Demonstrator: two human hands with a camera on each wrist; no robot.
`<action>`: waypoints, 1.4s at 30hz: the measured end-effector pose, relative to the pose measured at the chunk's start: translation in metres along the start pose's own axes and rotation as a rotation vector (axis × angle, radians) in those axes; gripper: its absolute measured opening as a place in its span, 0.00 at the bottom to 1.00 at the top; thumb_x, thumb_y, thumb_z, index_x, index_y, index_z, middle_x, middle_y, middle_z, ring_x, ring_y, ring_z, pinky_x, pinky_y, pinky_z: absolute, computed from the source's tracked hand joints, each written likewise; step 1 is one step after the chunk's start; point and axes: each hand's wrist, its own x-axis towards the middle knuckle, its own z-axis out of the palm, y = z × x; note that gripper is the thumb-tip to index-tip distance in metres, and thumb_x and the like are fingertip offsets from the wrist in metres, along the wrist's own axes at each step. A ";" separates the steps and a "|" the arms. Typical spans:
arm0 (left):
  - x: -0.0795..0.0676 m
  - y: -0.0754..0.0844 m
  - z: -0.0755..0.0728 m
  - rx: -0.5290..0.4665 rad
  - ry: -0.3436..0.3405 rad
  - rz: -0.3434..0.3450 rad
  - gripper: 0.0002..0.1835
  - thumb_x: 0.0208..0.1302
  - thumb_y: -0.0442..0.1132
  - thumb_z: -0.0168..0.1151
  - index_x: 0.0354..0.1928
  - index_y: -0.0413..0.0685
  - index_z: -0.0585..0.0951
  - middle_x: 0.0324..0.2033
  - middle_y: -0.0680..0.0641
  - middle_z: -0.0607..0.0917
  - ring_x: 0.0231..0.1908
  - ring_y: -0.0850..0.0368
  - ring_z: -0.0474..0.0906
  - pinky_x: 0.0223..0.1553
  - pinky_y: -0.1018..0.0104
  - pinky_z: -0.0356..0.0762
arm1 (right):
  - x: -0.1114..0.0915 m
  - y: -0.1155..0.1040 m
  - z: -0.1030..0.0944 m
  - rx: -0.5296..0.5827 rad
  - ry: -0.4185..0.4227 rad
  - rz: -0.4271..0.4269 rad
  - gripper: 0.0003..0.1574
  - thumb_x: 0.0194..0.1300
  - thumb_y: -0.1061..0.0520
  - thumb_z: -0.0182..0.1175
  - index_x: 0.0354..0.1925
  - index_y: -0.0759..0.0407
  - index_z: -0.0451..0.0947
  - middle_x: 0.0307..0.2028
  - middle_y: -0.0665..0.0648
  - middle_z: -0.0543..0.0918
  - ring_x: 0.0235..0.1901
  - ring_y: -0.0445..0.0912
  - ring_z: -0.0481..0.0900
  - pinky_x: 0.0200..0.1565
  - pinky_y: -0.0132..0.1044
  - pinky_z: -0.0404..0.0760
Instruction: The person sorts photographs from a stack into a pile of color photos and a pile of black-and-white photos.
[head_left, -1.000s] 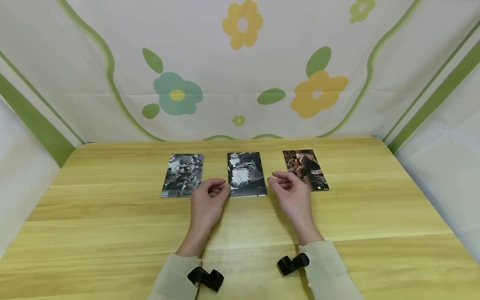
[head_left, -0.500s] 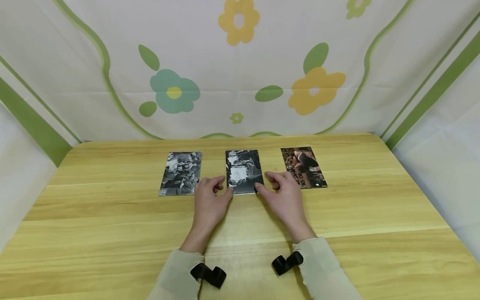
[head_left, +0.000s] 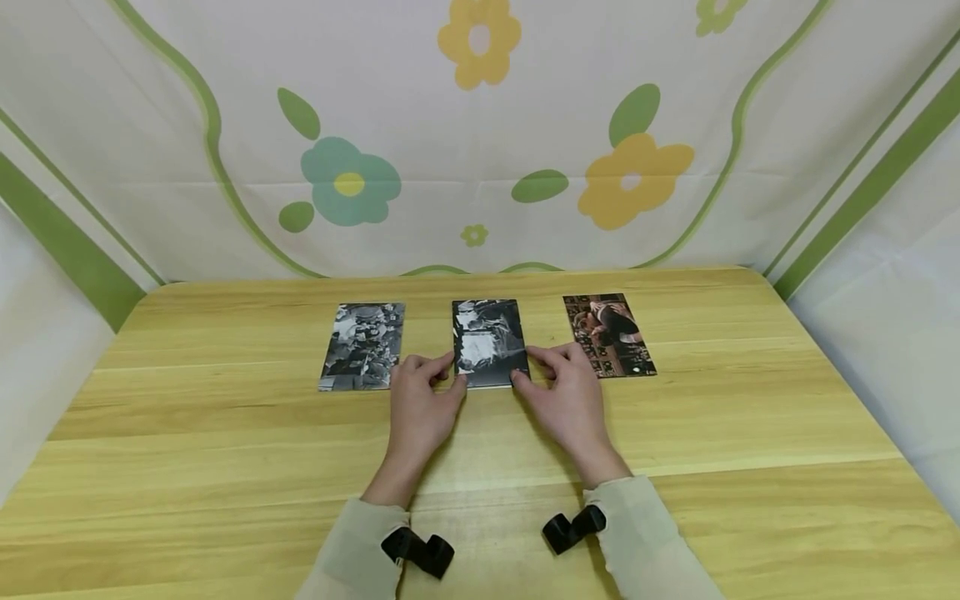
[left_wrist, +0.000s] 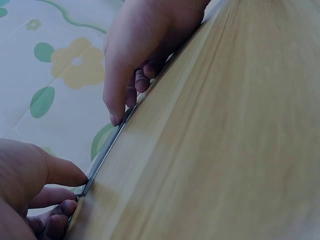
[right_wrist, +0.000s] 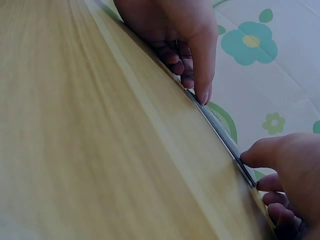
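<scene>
A small stack of black-and-white photo cards (head_left: 487,337) lies at the middle of the table, between both hands. My left hand (head_left: 422,408) pinches its near left corner, thumb on the top near edge and forefinger against the left side. At the opposite near corner, my right hand (head_left: 572,404) does the same, its thumb over the edge and forefinger along the right side. In the left wrist view the stack (left_wrist: 107,147) shows as thin layered edges low over the wood. The remaining fingers of both hands are curled under the palms.
Another black-and-white photo card (head_left: 363,346) lies left of the stack, and a colour photo card (head_left: 611,333) lies to the right, partly behind the right hand. A flowered curtain (head_left: 480,142) hangs behind the wooden table (head_left: 225,467).
Both hands have closed in from beside the stack, the right hand moving left, until thumbs and forefingers met its near corners. The cards have stayed in place; the view shifted slightly.
</scene>
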 end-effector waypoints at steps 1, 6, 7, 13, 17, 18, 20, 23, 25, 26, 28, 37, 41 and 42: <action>0.000 0.000 0.000 -0.002 -0.001 -0.004 0.20 0.65 0.33 0.73 0.59 0.37 0.88 0.40 0.42 0.83 0.46 0.46 0.71 0.47 0.59 0.67 | 0.000 0.000 0.000 -0.001 0.001 -0.001 0.34 0.63 0.48 0.77 0.65 0.54 0.85 0.52 0.57 0.78 0.50 0.52 0.77 0.54 0.46 0.76; -0.001 0.000 -0.001 -0.006 0.003 -0.004 0.20 0.65 0.33 0.73 0.59 0.38 0.88 0.39 0.42 0.83 0.46 0.46 0.71 0.48 0.59 0.67 | -0.001 -0.001 0.000 0.002 -0.001 0.001 0.33 0.63 0.48 0.77 0.65 0.54 0.85 0.51 0.57 0.78 0.50 0.52 0.77 0.54 0.46 0.76; -0.001 0.000 -0.001 -0.007 0.003 -0.005 0.20 0.65 0.33 0.73 0.59 0.38 0.88 0.39 0.42 0.83 0.46 0.46 0.71 0.48 0.59 0.66 | -0.001 -0.001 0.000 0.002 0.000 0.001 0.33 0.64 0.48 0.77 0.65 0.54 0.85 0.51 0.57 0.78 0.50 0.52 0.77 0.54 0.46 0.76; -0.001 0.001 -0.002 -0.014 0.014 0.005 0.19 0.65 0.32 0.73 0.58 0.38 0.89 0.39 0.42 0.84 0.46 0.46 0.72 0.48 0.60 0.66 | -0.001 -0.002 -0.001 0.010 0.003 0.004 0.33 0.64 0.48 0.77 0.65 0.54 0.84 0.52 0.56 0.79 0.50 0.52 0.78 0.54 0.46 0.77; -0.001 0.001 -0.002 -0.013 0.019 0.013 0.19 0.65 0.33 0.73 0.58 0.38 0.89 0.39 0.42 0.84 0.45 0.46 0.72 0.47 0.60 0.66 | -0.001 -0.003 -0.001 0.017 0.009 0.002 0.33 0.64 0.49 0.77 0.65 0.53 0.84 0.52 0.56 0.79 0.50 0.52 0.78 0.54 0.46 0.77; -0.001 0.001 -0.002 -0.013 0.020 0.013 0.19 0.65 0.33 0.73 0.58 0.38 0.89 0.38 0.42 0.84 0.45 0.47 0.72 0.47 0.61 0.67 | -0.001 -0.003 -0.001 0.020 0.012 0.001 0.33 0.64 0.49 0.77 0.65 0.53 0.84 0.52 0.56 0.79 0.50 0.51 0.79 0.54 0.45 0.77; 0.000 0.001 -0.002 -0.015 0.024 0.011 0.19 0.65 0.33 0.73 0.58 0.39 0.89 0.38 0.42 0.85 0.45 0.47 0.73 0.47 0.61 0.67 | 0.000 -0.003 -0.001 0.030 0.016 -0.002 0.32 0.64 0.49 0.77 0.65 0.54 0.85 0.51 0.56 0.79 0.49 0.51 0.79 0.53 0.44 0.77; 0.001 0.000 -0.002 -0.027 0.031 0.004 0.19 0.65 0.33 0.73 0.58 0.40 0.89 0.39 0.42 0.86 0.45 0.47 0.74 0.47 0.61 0.68 | 0.000 -0.003 0.000 0.054 0.023 -0.005 0.32 0.64 0.50 0.77 0.65 0.54 0.85 0.51 0.55 0.80 0.47 0.50 0.79 0.51 0.42 0.76; 0.001 -0.001 -0.002 -0.046 0.037 -0.002 0.19 0.65 0.33 0.73 0.58 0.41 0.89 0.39 0.42 0.86 0.45 0.47 0.74 0.47 0.62 0.69 | 0.000 -0.004 0.000 0.075 0.025 -0.006 0.32 0.64 0.51 0.77 0.65 0.54 0.85 0.50 0.55 0.81 0.46 0.50 0.79 0.50 0.41 0.77; 0.001 -0.001 -0.002 -0.058 0.040 -0.003 0.19 0.66 0.33 0.73 0.58 0.41 0.89 0.39 0.42 0.87 0.44 0.48 0.75 0.46 0.63 0.70 | 0.000 -0.004 0.000 0.088 0.025 -0.006 0.31 0.64 0.51 0.77 0.64 0.55 0.85 0.50 0.55 0.81 0.46 0.49 0.79 0.50 0.41 0.77; 0.002 -0.001 -0.003 -0.094 0.045 -0.008 0.18 0.66 0.33 0.72 0.58 0.42 0.89 0.40 0.42 0.87 0.43 0.49 0.76 0.46 0.66 0.71 | 0.000 -0.004 0.000 0.114 0.026 -0.005 0.31 0.64 0.52 0.77 0.64 0.55 0.85 0.50 0.55 0.82 0.45 0.49 0.80 0.50 0.40 0.78; 0.000 0.004 -0.007 -0.287 0.049 -0.064 0.16 0.68 0.28 0.69 0.57 0.40 0.89 0.43 0.38 0.90 0.38 0.56 0.80 0.40 0.76 0.78 | -0.004 -0.014 -0.003 0.208 0.043 0.017 0.31 0.64 0.56 0.76 0.65 0.56 0.84 0.48 0.56 0.85 0.45 0.49 0.83 0.49 0.36 0.81; -0.001 0.009 -0.013 -0.301 0.035 -0.109 0.17 0.70 0.31 0.68 0.59 0.44 0.89 0.46 0.41 0.90 0.42 0.54 0.81 0.43 0.73 0.79 | -0.006 -0.020 -0.006 0.217 0.074 -0.002 0.30 0.64 0.56 0.75 0.64 0.56 0.85 0.47 0.56 0.86 0.44 0.49 0.83 0.49 0.38 0.80; 0.000 0.011 -0.014 -0.304 0.034 -0.111 0.17 0.70 0.31 0.68 0.59 0.45 0.89 0.46 0.41 0.90 0.43 0.54 0.81 0.43 0.73 0.78 | -0.006 -0.021 -0.006 0.219 0.079 -0.008 0.30 0.65 0.55 0.75 0.64 0.55 0.85 0.47 0.55 0.86 0.44 0.49 0.83 0.48 0.38 0.79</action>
